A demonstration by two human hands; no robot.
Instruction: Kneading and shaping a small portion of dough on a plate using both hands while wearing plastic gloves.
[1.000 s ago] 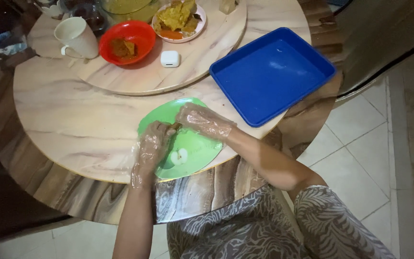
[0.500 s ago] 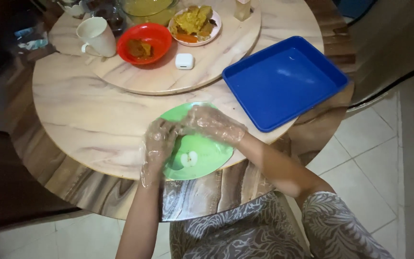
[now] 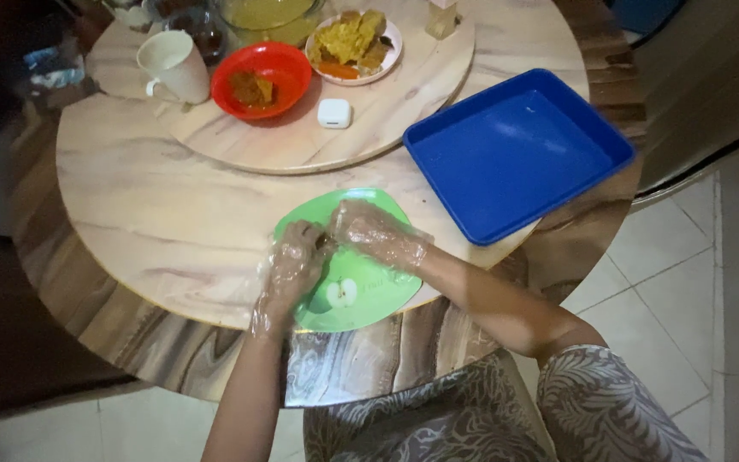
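A green round plate (image 3: 361,295) with a small apple picture lies at the near edge of a round wooden table (image 3: 147,231). Both my hands wear thin clear plastic gloves. My left hand (image 3: 292,261) and my right hand (image 3: 374,233) meet over the plate, fingers curled around a small dark piece of food (image 3: 325,243) pinched between them. Most of that piece is hidden by my fingers.
A blue square tray (image 3: 515,150) sits to the right. On the turntable (image 3: 387,111) behind stand a red bowl (image 3: 263,79) with brown food, a white mug (image 3: 173,64), a plate of yellow food (image 3: 354,41) and a small white case (image 3: 334,113). Tiled floor lies to the right.
My hands stay together over the green plate, working the small piece. The view has shifted slightly, so the table sits a little lower and more to the right in the frame.
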